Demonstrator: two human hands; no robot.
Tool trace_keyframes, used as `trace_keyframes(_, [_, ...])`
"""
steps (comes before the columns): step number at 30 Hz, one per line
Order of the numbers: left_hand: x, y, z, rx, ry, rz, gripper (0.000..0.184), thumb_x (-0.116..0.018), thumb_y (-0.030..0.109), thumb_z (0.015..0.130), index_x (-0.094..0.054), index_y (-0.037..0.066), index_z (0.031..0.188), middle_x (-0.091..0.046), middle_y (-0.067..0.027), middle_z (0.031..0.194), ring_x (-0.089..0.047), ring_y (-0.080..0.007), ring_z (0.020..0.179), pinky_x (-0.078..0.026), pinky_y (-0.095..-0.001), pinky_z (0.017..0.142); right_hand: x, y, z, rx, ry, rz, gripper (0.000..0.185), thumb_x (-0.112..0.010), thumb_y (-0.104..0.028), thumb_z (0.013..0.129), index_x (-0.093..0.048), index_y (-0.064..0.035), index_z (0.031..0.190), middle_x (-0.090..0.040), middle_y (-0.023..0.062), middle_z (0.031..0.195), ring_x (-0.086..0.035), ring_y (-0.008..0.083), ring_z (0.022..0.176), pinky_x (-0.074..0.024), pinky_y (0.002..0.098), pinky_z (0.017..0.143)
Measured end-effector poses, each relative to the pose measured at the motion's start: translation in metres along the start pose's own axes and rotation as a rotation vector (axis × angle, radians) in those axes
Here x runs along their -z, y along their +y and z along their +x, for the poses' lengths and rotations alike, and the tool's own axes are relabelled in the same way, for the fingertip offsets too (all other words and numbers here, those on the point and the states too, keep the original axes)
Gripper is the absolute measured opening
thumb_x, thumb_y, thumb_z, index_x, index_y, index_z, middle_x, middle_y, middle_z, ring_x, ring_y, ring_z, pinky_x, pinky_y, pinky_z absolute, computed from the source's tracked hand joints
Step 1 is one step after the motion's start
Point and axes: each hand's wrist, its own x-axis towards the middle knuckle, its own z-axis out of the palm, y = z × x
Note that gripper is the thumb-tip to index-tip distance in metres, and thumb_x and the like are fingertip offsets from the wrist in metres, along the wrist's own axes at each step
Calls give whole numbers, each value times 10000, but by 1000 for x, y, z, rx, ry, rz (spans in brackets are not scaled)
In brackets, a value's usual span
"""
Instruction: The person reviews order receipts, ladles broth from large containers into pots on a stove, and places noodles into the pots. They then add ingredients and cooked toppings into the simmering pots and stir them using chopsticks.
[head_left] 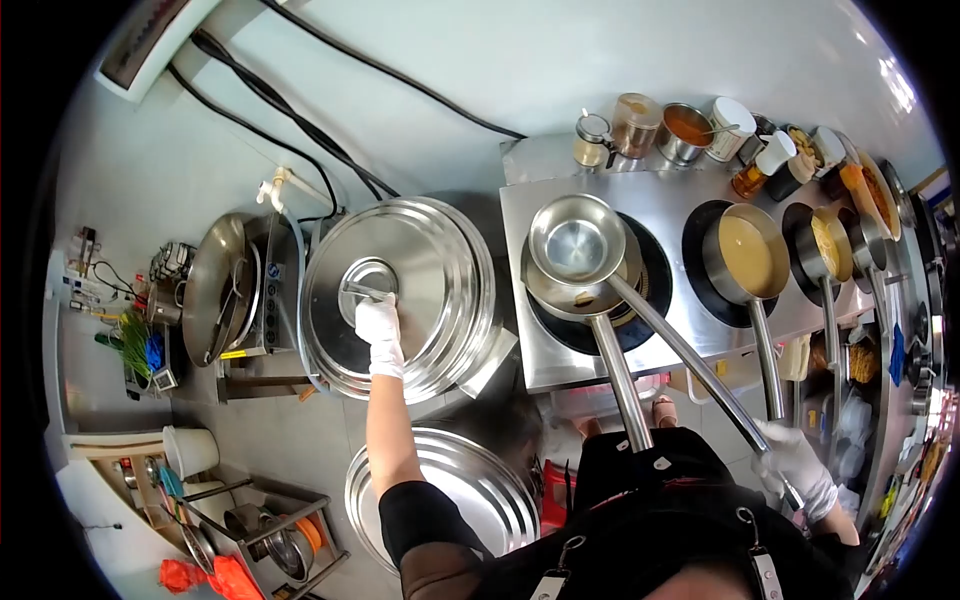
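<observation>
My left hand (378, 330), in a white glove, is closed round the handle of a big round steel lid (420, 260). The lid lies on a large stockpot, whose inside is hidden. In my right hand (795, 465), also gloved, is the end of a long steel handle belonging to a ladle (577, 240). Its round bowl hangs over a saucepan (623, 385) on the nearest burner and hides most of that pan's inside. Farther right, a saucepan of pale yellow liquid (745, 250) and a smaller pan with yellowish contents (828, 245) sit on burners.
Jars, bottles and a pot of red sauce (685, 130) line the back of the steel stove (670, 190). A wide wok-like pan (212, 290) stands at the left. Another large steel lid (450, 480) is low beside my legs. A rack (290, 540) holds cookware.
</observation>
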Motion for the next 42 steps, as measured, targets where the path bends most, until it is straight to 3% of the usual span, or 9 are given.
trace_keyframes(7, [-1,14,-20,-74,-38,177,377,-738,333,686,-694,-1,857,-681,-199,835,-666,-345,798,-520,-391,770,6,-10,23,25,-338,170,619,-554,-266,928,-276,-41,1433,-584,93,814,-532,138,499,-457,248,448])
trace_keyframes(11, [24,58,-94,-289,155,75,634,-721,309,763,-502,-48,1240,-594,-249,1096,-590,-401,1009,-481,-430,880,27,18,50,136,-642,211,647,-502,-400,942,-271,-17,1410,-610,149,1102,-648,237,834,-540,330,713])
trace_keyframes(19, [114,161,-305,-314,-287,-566,431,-530,138,945,-430,-39,1325,-541,-181,1255,-525,-221,1147,-380,-313,1000,92,65,41,369,-638,-149,616,-462,-346,975,-233,-20,1445,-524,156,1264,-583,206,1056,-480,338,904])
trace_keyframes(23, [179,226,-423,-288,80,-435,376,-491,166,958,-493,-55,1262,-541,-155,1274,-520,-233,1157,-377,-325,1012,198,85,-2,410,-805,-109,303,-470,-204,978,-571,23,1151,-656,114,956,-656,174,845,-540,292,762])
trace_keyframes(27, [197,269,-562,-349,751,-263,349,-480,173,958,-529,-71,1203,-604,-166,1136,-584,-281,996,-449,-352,920,297,137,50,241,-434,-33,196,-546,-165,930,-624,14,920,-652,106,759,-646,174,642,-538,261,607])
trace_keyframes(29, [177,252,-627,-771,712,-379,345,-507,217,944,-568,-58,1143,-619,-175,1058,-595,-299,915,-484,-392,854,329,191,144,164,-176,51,168,-584,-173,907,-613,-9,920,-643,93,778,-630,168,650,-525,280,589])
trace_keyframes(30, [189,273,-644,-1124,-27,-419,330,-566,212,884,-591,-51,1082,-622,-191,1001,-597,-314,885,-496,-416,807,330,201,176,134,-34,113,196,-614,-182,888,-593,-11,981,-641,76,808,-617,166,658,-522,279,606])
trace_keyframes(37, [3,344,-675,-484,-351,-248,809,-762,199,741,-327,30,1402,-413,-259,1303,-520,-399,1076,-435,-414,923,271,243,336,156,238,379,421,-716,-293,809,-567,-6,1079,-606,56,885,-577,155,775,-496,302,660])
trace_keyframes(42, [-50,322,-664,-262,-445,-528,617,-616,10,834,-352,17,1392,-565,-226,1198,-613,-302,982,-461,-345,886,257,234,361,239,296,365,346,-739,-267,789,-591,-44,1009,-599,36,871,-553,131,788,-462,284,675])
